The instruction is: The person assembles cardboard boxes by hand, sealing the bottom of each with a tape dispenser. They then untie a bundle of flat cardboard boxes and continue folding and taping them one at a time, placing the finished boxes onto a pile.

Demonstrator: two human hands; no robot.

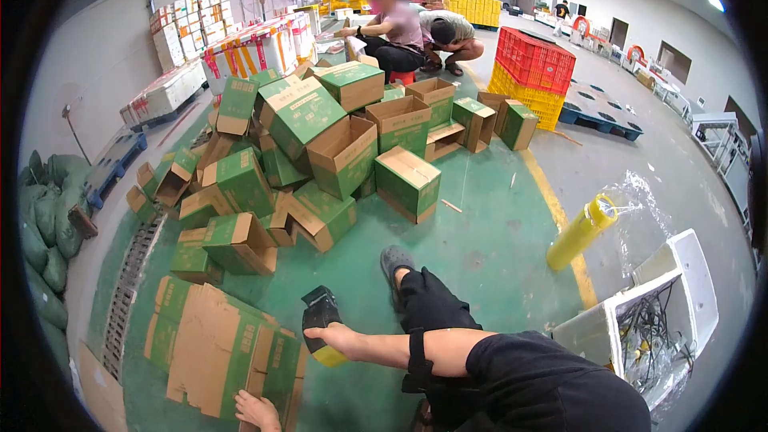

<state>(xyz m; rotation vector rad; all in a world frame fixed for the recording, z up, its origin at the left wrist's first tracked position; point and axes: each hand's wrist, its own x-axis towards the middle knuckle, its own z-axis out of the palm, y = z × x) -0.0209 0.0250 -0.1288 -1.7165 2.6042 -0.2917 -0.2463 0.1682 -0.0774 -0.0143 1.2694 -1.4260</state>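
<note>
My right hand (328,339) is closed around a tape dispenser (320,306), black at the top with a yellow part below the hand. It is held just above the right side of a stack of flattened cardboard boxes (210,344), green and brown, lying on the floor. At the near edge of that stack, my left hand (257,411) grips a flattened box, its fingers over the cardboard; the wrist runs out of the frame. Many opened green boxes (342,154) lie in a heap ahead of me.
On the right stand a yellow roll (582,232) and a white foam box (596,332) with dark strips and clear plastic inside. Red crates (534,60) sit on yellow ones (520,100). Two people crouch behind the heap. A floor drain (132,288) runs along the left.
</note>
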